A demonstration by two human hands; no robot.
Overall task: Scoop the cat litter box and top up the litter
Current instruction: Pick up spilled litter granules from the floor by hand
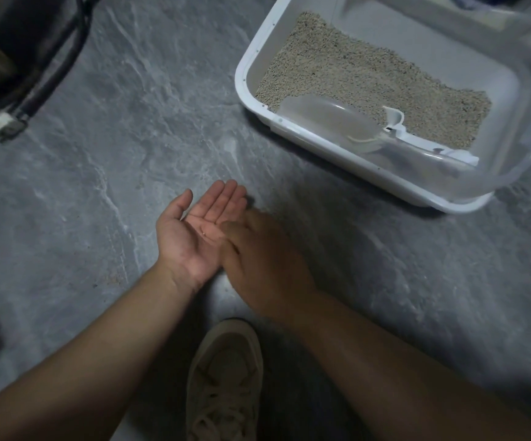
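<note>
Black cables (35,90) are lying far left on the grey floor (130,122). The left hand (194,230) is lying flat, palm up, catching a tiny grain. The right hand (257,259), fingers straight and holding nothing, is brushing over it. I think brushing gently over the litter box (289,128) would be best. A clear scoop (337,122) is resting inside on the litter (369,78).

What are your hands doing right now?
Left hand: open, palm up, a few litter grains on it.
Right hand: open, fingers brushing the left palm, holding nothing.
</note>
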